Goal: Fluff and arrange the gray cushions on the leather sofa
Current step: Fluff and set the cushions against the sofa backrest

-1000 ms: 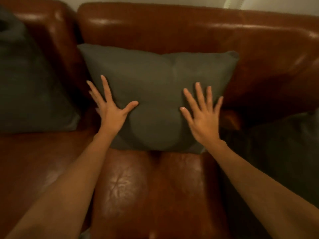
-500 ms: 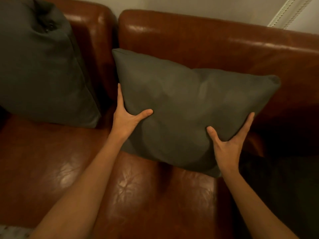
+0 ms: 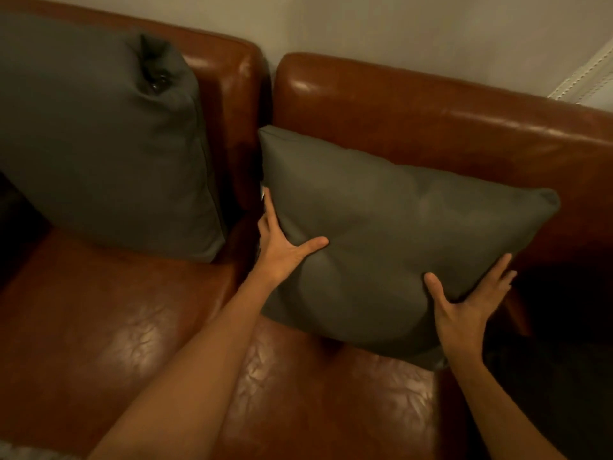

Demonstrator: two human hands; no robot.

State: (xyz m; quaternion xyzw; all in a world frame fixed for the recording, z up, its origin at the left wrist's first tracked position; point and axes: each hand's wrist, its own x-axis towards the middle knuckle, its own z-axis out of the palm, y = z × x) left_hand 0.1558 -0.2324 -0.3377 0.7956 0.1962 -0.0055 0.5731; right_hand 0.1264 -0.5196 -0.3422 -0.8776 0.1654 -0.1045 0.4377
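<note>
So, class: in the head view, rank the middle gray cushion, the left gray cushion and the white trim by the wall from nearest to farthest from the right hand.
1. Middle gray cushion: gripped by the right hand.
2. Left gray cushion: far left.
3. White trim: upper right corner; close to second.

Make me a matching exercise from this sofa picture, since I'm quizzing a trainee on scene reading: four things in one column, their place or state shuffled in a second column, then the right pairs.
Things
1. left hand
2. right hand
3. centre cushion
4. left cushion

Places or states
A. untouched, propped against the left backrest of the sofa
B. held on both side edges, tilted against the right backrest
C. holds the cushion's edge nearest the gap between the backrests
D. holds the cushion's lower edge on the darker side

Pairs: 1-C, 2-D, 3-B, 4-A
</note>
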